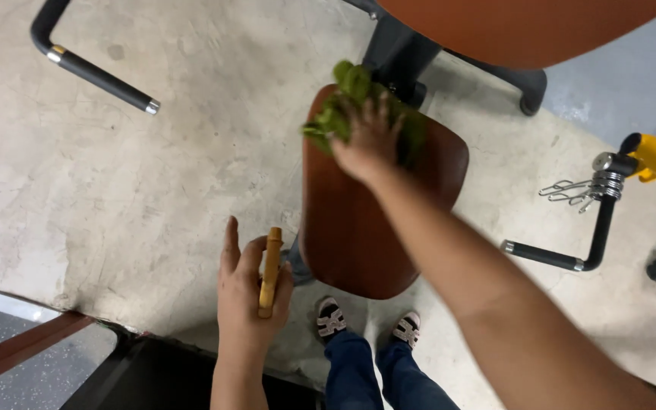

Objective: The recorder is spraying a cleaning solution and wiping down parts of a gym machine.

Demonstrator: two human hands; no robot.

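My right hand (368, 139) presses a crumpled green cloth (347, 95) onto the far end of a reddish-brown padded seat (358, 228). The cloth bunches out past my fingers toward the seat's top edge. My left hand (248, 292) hovers beside the seat's left edge, with the fingers curled around a slim tan handle (270, 267) that stands upright in my grip. What the handle belongs to is hidden by my hand. My feet in patterned shoes (331, 317) and blue trousers show below the seat.
A black machine post (396, 49) rises behind the seat under a second orange pad (525, 26). Black padded handles lie at top left (93, 72) and right (563, 258). A yellow arm with metal clips (609, 182) is at right. Concrete floor, dark mat edge at bottom left.
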